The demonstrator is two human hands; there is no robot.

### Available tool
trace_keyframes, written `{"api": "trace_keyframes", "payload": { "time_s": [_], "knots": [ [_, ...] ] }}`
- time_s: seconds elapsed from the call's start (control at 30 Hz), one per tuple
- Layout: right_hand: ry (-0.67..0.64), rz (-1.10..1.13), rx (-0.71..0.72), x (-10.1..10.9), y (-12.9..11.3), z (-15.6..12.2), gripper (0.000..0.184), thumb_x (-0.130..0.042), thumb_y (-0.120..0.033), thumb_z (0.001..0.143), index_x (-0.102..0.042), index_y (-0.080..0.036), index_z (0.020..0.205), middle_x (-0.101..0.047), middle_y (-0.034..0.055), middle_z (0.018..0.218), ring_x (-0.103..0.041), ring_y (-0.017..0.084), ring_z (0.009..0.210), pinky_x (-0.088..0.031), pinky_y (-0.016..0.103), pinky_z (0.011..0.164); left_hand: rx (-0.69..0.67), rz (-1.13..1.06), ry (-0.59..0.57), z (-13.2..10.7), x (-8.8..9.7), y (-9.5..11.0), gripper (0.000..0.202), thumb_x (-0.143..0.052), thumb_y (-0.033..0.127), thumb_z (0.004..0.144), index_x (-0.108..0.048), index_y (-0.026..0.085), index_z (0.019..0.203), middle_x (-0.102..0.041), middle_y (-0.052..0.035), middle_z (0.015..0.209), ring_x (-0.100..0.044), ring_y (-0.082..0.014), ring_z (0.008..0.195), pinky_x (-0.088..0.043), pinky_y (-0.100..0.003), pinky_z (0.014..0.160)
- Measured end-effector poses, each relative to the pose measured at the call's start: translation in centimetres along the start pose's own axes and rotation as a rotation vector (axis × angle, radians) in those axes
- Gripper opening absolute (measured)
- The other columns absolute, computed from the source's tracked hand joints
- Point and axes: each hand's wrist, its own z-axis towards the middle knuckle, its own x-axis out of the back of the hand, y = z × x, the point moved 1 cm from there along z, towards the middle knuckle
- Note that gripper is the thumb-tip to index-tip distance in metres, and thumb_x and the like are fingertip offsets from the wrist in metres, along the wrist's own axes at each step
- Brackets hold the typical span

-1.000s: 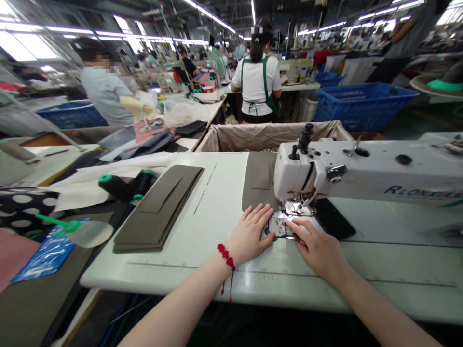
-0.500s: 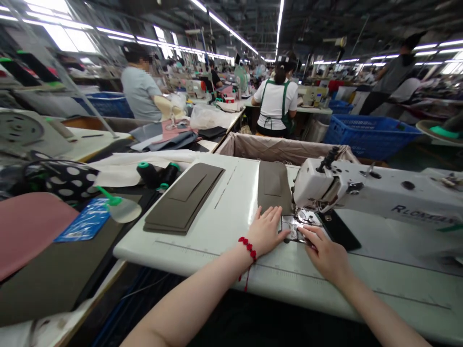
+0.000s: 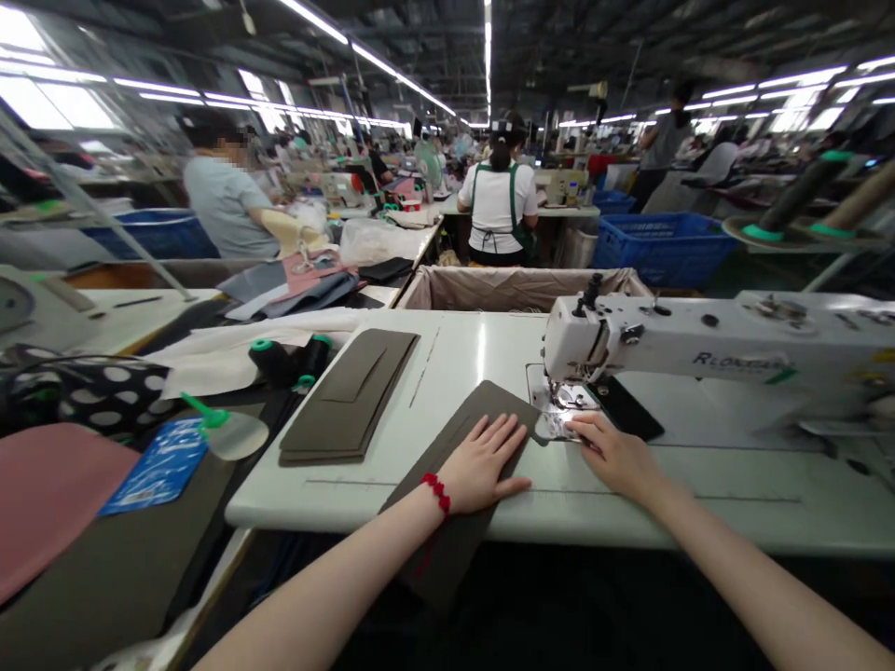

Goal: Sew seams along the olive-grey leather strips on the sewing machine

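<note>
Grey-brown fabric panel (image 3: pixel 447 443) under flat left hand (image 3: pixel 482 463), fingers spread; right hand (image 3: pixel 613 457) fingers loosely extended, holding nothing, beside sewing machine (image 3: pixel 699 349)

place: garment factory | evidence: sewing machine (image 3: pixel 699 349), thread spools (image 3: pixel 290 361), fabric stack (image 3: pixel 353 396), worker rows

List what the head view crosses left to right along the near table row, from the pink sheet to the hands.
pink sheet → squeeze bottle with green nozzle → stack of grey-brown fabric pieces → left hand, flat on a grey-brown fabric piece → right hand, fingertips at the needle plate.
</note>
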Motion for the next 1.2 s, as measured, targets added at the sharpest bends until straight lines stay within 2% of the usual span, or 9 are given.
{"api": "trace_keyframes", "payload": {
  "time_s": [0.13,0.3,0.5,0.6,0.7,0.83,0.93,1.1,1.2],
  "knots": [
    [0.059,0.207,-0.151,1.7,-0.4,-2.6,0.03,-0.044,-0.033,0.094,-0.061,-0.028,0.119,-0.066,0.0035,0.115,-0.065,0.02,0.096,-0.051,0.031,0.082,-0.37,-0.148,-0.188,-0.6,2.1,0.6,0.083,-0.05,0.065,0.086,-0.018,0.024,0.152,-0.02,-0.0062,0.157,-0.02,-0.0247,0.145,-0.007,-0.041,0.12],
    [-0.011,0.351,-0.394,2.9,-2.0,-7.7,0.032,-0.041,-0.048,0.095,-0.064,-0.025,0.095,-0.071,0.0031,0.085,-0.066,0.021,0.075,-0.05,0.031,0.07,-0.556,-0.29,-0.272,0.7,2.8,0.9,0.082,-0.061,0.059,0.081,-0.029,0.026,0.148,-0.034,-0.0064,0.152,-0.03,-0.0291,0.141,-0.014,-0.045,0.119],
    [-0.049,0.397,-0.49,2.3,-4.4,-12.7,0.031,-0.04,-0.048,0.095,-0.06,-0.026,0.085,-0.068,0.0009,0.074,-0.064,0.02,0.065,-0.047,0.03,0.064,-0.325,-0.114,-0.114,0.4,1.2,6.1,0.082,-0.07,0.052,0.077,-0.035,0.019,0.144,-0.059,-0.0116,0.121,-0.052,-0.0292,0.119,-0.024,-0.049,0.116],
    [-0.056,0.421,-0.503,1.8,-5.1,-14.1,0.029,-0.039,-0.048,0.096,-0.058,-0.026,0.094,-0.069,0.0019,0.079,-0.065,0.021,0.069,-0.048,0.031,0.065,-0.194,-0.042,-0.02,-0.6,-0.6,9.0,0.058,-0.067,0.032,0.084,-0.044,0.019,0.137,-0.06,-0.0087,0.107,-0.058,-0.0252,0.106,-0.031,-0.049,0.114],
    [-0.065,0.455,-0.495,1.5,-5.7,-14.8,0.026,-0.034,-0.044,0.099,-0.053,-0.026,0.102,-0.068,0.0023,0.086,-0.066,0.02,0.074,-0.047,0.032,0.068,-0.103,-0.066,0.096,-1.7,-2.2,10.7,0.037,-0.055,0.018,0.091,-0.052,0.023,0.128,-0.059,-0.0075,0.111,-0.054,-0.0233,0.115,-0.031,-0.048,0.115],
    [-0.082,0.439,-0.496,0.7,-6.5,-15.0,0.021,-0.037,-0.041,0.098,-0.05,-0.025,0.094,-0.063,-0.0009,0.077,-0.063,0.018,0.068,-0.043,0.029,0.061,-0.02,-0.135,0.243,-2.4,-3.3,11.7,0.019,-0.052,0.018,0.094,-0.062,0.026,0.108,-0.061,-0.0041,0.118,-0.042,-0.0249,0.132,-0.021,-0.056,0.118],
    [-0.084,0.4,-0.456,0.0,-6.9,-14.8,0.02,-0.038,-0.04,0.098,-0.049,-0.024,0.091,-0.061,-0.0022,0.074,-0.062,0.017,0.065,-0.039,0.027,0.058,0.005,-0.184,0.271,-2.0,-3.5,11.9,0.011,-0.051,0.02,0.096,-0.061,0.024,0.097,-0.064,-0.0028,0.111,-0.044,-0.0244,0.132,-0.015,-0.061,0.118],
    [-0.062,0.298,-0.412,-0.4,-7.2,-14.3,0.02,-0.039,-0.036,0.099,-0.048,-0.023,0.087,-0.062,-0.0017,0.074,-0.063,0.017,0.063,-0.035,0.027,0.054,0.008,-0.191,0.224,-1.1,-3.0,12.1,0.01,-0.05,0.023,0.096,-0.058,0.022,0.103,-0.064,-0.0049,0.117,-0.047,-0.0237,0.129,-0.015,-0.062,0.117],
    [-0.059,0.261,-0.441,-0.4,-7.1,-14.3,0.02,-0.039,-0.037,0.099,-0.048,-0.023,0.088,-0.063,-0.0009,0.076,-0.063,0.017,0.064,-0.035,0.027,0.054,0.011,-0.13,0.265,-1.2,-3.2,12.6,0.019,-0.056,0.024,0.094,-0.058,0.025,0.112,-0.065,-0.0036,0.115,-0.053,-0.0246,0.119,-0.02,-0.06,0.115]
  ]
}}
